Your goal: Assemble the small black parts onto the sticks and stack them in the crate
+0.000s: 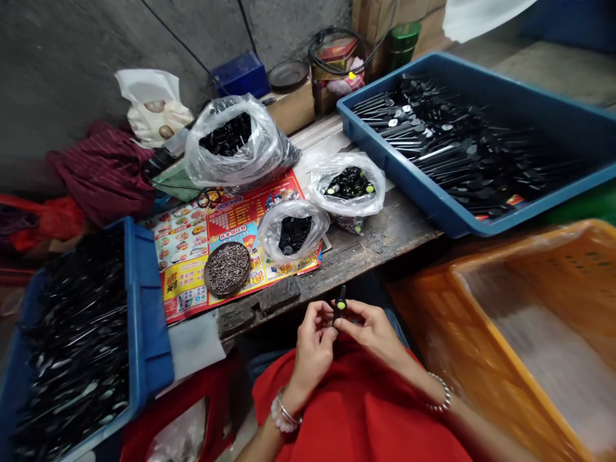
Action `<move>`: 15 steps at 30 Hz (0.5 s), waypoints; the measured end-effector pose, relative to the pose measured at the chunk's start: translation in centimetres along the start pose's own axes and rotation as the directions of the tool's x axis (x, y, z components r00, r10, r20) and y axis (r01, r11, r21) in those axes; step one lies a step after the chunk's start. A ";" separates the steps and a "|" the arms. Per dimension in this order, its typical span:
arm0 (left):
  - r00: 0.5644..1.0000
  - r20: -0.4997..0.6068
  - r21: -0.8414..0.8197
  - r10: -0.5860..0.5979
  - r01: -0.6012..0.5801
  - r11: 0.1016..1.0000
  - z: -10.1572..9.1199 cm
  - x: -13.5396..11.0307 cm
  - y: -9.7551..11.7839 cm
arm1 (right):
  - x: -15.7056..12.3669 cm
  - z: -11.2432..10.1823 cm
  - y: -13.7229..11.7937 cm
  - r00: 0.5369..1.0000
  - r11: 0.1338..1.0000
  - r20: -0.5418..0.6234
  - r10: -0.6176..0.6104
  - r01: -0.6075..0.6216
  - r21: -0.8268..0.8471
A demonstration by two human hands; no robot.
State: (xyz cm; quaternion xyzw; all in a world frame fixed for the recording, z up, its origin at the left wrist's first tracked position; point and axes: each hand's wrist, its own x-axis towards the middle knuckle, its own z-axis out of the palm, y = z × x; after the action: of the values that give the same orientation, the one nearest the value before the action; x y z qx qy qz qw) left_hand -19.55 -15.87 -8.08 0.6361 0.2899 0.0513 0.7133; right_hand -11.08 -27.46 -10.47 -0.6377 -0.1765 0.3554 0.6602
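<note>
Both my hands meet over my lap, above a red cloth (356, 410). My left hand (314, 343) and my right hand (369, 328) pinch a small black part (340, 307) between their fingertips; it stands upright with a light dot on it. Just ahead is the wooden table's front edge (366, 253). On the table, a round dish of small metal screws (227, 267) sits on a colourful printed sheet (192, 256). Beside the dish are two open plastic bags of black parts (293, 234), (349, 186).
A large plastic bag of black parts (235, 141) stands at the back. Blue trays full of long black pieces sit at right (433, 199) and at lower left (149, 333). An orange crate (481, 308) stands to my right. Boxes and clutter line the wall.
</note>
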 end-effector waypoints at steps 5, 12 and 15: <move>1.000 0.001 0.036 -0.010 0.010 0.999 -0.2 -0.1 0.0 | -0.1 -0.3 -0.2 1.000 0.999 0.003 -0.005 0.005 -0.052; 0.995 0.070 -0.007 -0.073 0.073 0.997 -1.0 -0.1 1.7 | -0.4 -0.9 -0.7 0.998 1.000 0.069 -0.001 0.003 -0.022; 0.980 0.151 -0.103 -0.132 0.148 0.984 -1.2 -0.1 2.5 | -0.3 -1.7 -1.3 0.994 1.000 0.105 -0.009 0.009 0.001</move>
State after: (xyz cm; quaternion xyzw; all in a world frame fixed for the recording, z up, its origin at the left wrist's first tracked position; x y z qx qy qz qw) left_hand -19.50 -14.40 -5.71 0.5744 0.2785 -0.0285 0.7692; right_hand -9.81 -28.75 -9.33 -0.6170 -0.2137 0.3853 0.6520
